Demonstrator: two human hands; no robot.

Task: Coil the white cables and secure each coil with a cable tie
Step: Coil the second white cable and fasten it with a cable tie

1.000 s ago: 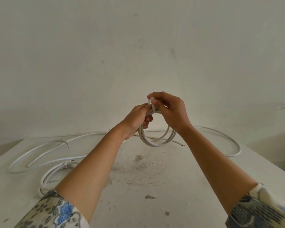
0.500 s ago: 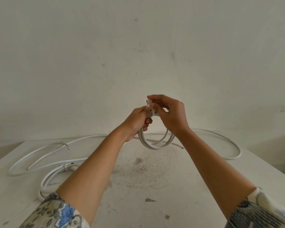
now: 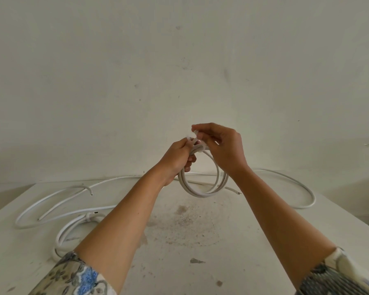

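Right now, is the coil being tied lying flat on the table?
No, the left hand grips the coil, which hangs upright above the table, while the right hand pinches the cable tie.

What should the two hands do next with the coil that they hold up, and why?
Probably the right hand should pull the tail of the cable tie further through, while the left hand grips the coil steady. The tie sits at the coil's top, pinched by the right hand; whether it is already tight cannot be told.
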